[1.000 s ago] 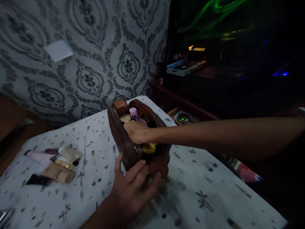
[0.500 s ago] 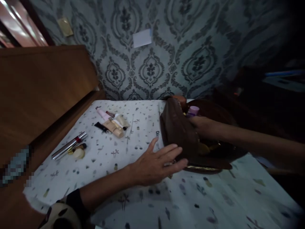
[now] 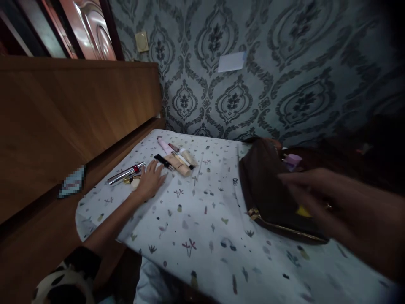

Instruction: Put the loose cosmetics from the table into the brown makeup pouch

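My left hand point(image 3: 151, 181) rests over the cloth with its fingers spread, beside a small cream round item point(image 3: 135, 184) and a gold-capped piece point(image 3: 128, 179). Just left of it lies a silver tube with a red band point(image 3: 125, 174). Beyond its fingertips are a black tube point(image 3: 162, 160), a beige squeeze tube point(image 3: 179, 165) and a pink tube point(image 3: 164, 145). My right hand point(image 3: 332, 198), blurred by motion, is in front of the brown zip bag point(image 3: 268, 190); whether it holds anything is unclear. A purple-capped item point(image 3: 293, 160) shows in the bag.
A patterned white cloth point(image 3: 215, 236) covers the table. A wooden panel point(image 3: 79, 114) rises along its left side, and the papered wall point(image 3: 202, 84) stands behind. Dark, indistinct things fill the far right.
My left hand has moved left from beside the bag to the small cosmetics. My right hand has come out of the bag, toward me. The view has shifted left.
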### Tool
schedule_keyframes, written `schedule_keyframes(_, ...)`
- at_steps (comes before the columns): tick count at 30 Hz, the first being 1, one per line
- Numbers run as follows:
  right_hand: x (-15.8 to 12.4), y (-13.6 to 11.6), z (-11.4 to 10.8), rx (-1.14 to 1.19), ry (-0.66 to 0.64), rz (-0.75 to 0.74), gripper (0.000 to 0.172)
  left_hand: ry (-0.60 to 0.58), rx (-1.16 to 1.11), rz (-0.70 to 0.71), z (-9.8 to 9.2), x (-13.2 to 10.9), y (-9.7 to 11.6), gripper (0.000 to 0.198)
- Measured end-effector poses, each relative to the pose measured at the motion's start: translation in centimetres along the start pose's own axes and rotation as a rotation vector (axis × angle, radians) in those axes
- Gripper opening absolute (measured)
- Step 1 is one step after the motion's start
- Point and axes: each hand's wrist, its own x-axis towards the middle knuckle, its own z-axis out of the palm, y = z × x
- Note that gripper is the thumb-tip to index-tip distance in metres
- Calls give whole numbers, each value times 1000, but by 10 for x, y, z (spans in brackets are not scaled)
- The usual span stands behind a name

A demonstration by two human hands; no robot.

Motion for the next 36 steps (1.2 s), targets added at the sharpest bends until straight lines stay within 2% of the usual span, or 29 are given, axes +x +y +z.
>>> schedule_keyframes(2,-7,-30,18,237,-48,-226,31,3,-6,0,3,4,-1,47)
schedule_keyframes(4,-9,-55,44,439,-42,-338,32,-5,-12,19,8,8,6,48)
schedule_keyframes(6,-6,-72,74,573,-111,-288,32,-14,-11,49,13,11,13,49)
schedule_keyframes(8,-1,-83,103,700,-201,-143,30,-13,-6,71,15,12,16,51)
schedule_keyframes(10,6,-90,130,880,-300,34,33,-4,-2,54,13,12,9,52)
schedule_keyframes(13,14,-97,157,1190,-370,324,46,7,-2,-57,5,8,-24,53)
schedule_keyframes(16,14,-102,170,1350,-306,479,51,-3,-11,-187,-6,-4,-72,52)
schedule_keyframes(18,11,-104,173,1371,-274,499,52,-35,-23,-208,-14,-18,-103,53)
schedule_keyframes(20,6,-105,173,1346,-272,473,51,-101,-42,-149,-20,-34,-126,51)
schedule_keyframes(23,0,-105,173,1276,-280,409,49,-194,-59,-47,-25,-54,-145,46)
schedule_keyframes(25,-2,-104,175,1245,-278,387,48,-198,-44,-38,-25,-62,-147,46)
schedule_keyframes(28,-3,-102,179,1230,-278,372,47,-97,36,10,-21,-67,-136,49)
schedule_keyframes(30,-4,-101,181,1222,-282,358,45,-27,82,106,-15,-69,-123,51)
schedule_keyframes(32,-5,-100,183,1206,-282,339,42,-7,100,180,-8,-72,-107,51)
schedule_keyframes(36,-6,-99,183,1165,-284,299,38,-25,106,212,9,-75,-73,56)
